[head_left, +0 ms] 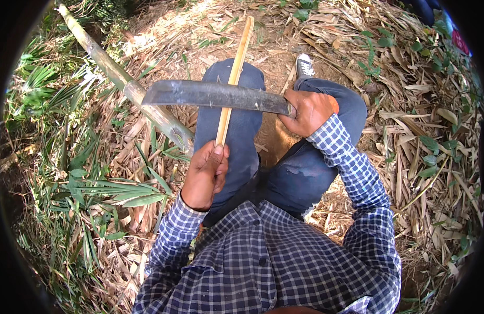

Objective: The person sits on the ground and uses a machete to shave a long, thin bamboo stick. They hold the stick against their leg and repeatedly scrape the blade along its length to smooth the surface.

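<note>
My left hand (207, 170) is closed round the near end of a pale, split bamboo strip (243, 49), thumb on top. The strip points away from me over my left thigh, its far end beyond the knee. In my right hand (308, 111) is a machete (200, 95), the fist wrapped round its handle, which is mostly hidden. The broad dark blade reaches leftward and crosses above the middle of the strip, covering part of it. A small sliver stands up by the blade's upper edge. Whether the blade touches the strip I cannot tell.
A thick bamboo pole (116, 73) slants along the left, its near end close to my left knee. Dry leaves (409, 131) litter the ground. Green palm fronds (129, 192) lie at the left. At the far right edge, a red and blue item (458, 39) shows.
</note>
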A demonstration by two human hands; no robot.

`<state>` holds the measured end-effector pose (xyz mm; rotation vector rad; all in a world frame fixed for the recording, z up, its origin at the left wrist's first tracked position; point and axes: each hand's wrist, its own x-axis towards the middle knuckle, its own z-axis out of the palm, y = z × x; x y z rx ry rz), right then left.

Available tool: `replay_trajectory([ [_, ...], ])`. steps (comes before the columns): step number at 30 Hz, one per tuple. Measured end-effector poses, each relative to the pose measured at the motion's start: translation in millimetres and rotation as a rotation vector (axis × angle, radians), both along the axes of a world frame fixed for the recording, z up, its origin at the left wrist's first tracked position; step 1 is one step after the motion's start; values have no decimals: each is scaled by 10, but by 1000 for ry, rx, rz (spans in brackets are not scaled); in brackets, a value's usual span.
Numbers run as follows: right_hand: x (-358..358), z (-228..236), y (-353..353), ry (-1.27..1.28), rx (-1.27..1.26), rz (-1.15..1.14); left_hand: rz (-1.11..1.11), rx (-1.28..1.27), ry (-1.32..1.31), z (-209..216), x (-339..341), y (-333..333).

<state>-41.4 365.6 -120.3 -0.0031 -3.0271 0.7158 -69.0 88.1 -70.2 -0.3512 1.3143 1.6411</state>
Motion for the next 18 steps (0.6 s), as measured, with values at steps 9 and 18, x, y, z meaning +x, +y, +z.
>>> replay_trajectory([
  [9, -86, -18, 85, -20, 21, -58, -33, -16, 18, 17, 58, -123],
  [18, -365, -141, 413, -98, 79, -324, -94, -58, 79, 21, 78, -142],
])
